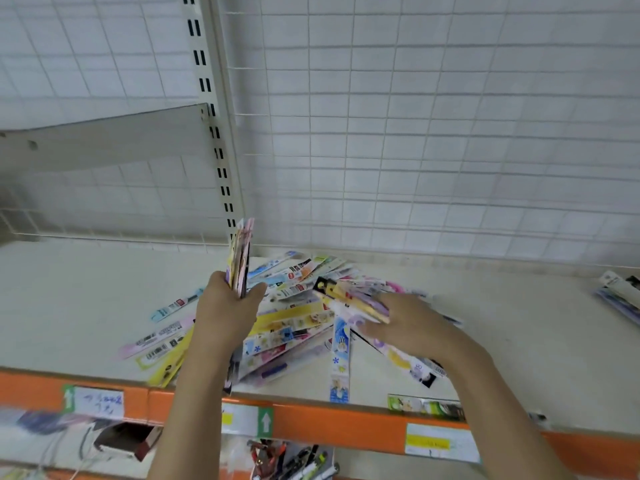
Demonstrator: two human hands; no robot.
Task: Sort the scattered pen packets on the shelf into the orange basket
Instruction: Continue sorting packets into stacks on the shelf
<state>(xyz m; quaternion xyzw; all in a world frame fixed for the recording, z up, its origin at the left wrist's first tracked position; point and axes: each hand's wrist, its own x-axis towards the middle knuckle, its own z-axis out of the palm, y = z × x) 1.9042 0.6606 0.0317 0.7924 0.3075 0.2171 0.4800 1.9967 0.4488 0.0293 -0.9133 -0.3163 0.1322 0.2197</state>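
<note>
Left hand [227,306] grips an upright bundle of pen packets [240,258], fingers and thumb curled round its lower end so the flat sleeves stand on edge and stay squared together; held that way the stack can take more packets against its side without fanning out. Right hand [412,323] lies low over the scattered pile of packets [298,327] on the shelf [86,299], fingers spread and pinching a few yellow and pink packets [356,303] at their near ends, which lift at a slant off the heap, probably on their way to the bundle. The pile sprawls across the middle of the shelf, some packets reaching the orange front rail [311,420], one blue packet [341,362] pointing straight at the edge. A few more packets [620,292] lie well apart at the far right. Behind stands a white wire grid back panel [415,133]. No orange basket shows in the head view, so where the gathered bundle must go cannot be told.
</note>
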